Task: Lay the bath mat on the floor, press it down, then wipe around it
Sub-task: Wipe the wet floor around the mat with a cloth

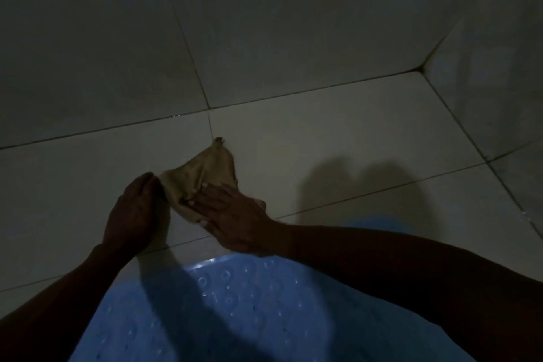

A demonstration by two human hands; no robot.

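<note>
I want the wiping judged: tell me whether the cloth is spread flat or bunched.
Bunched. The cloth lies crumpled in folds on the floor, the right hand pressing it flat-fingered.

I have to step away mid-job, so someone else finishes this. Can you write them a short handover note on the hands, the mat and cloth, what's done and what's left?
Left hand: on the floor tiles at the cloth's left edge, fingers fairly straight; a grip is not visible.
Right hand: fingers flat, pressing the tan cloth onto the tiles.
Blue bath mat: already lying flat on the floor, nearest the person, in the wall corner area.
Done: mat laid; pressing appears finished.
Left: wipe the tiles around the mat; the cloth now sits just beyond its far edge.
</note>
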